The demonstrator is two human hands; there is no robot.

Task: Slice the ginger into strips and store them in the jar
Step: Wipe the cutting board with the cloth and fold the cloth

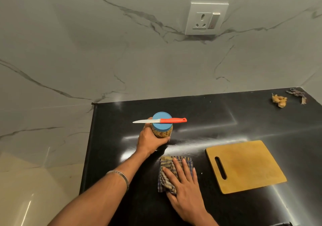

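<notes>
Checked cloth [171,173], folded, under the right hand [183,185]: fingers [176,166] flat and spread, pressing down, grasping nothing.

Left hand [149,141]: fingers wrapped round the jar [162,131], clenched on its lower body. Whether the jar stands on the counter [217,117] or is just lifted, cannot tell.

Jar: clear wall, pale strips inside, blue lid [162,121] on. Ginger appears already stored; step in hand judged as wiping and clearing up.

Knife [159,120]: red handle, blade to the left, lying loose across the lid, balanced only.

Board [244,166]: wooden, bare, to the right of the cloth, apart from it.

Peelings [279,100]: at the far right corner, with a dark scrap just beside them.

Handling note: keep the jar level and move it slowly, or take the knife off first; any tilt will likely slide it off. Wipe with flat, even pressure toward one edge, away from the jar.
</notes>
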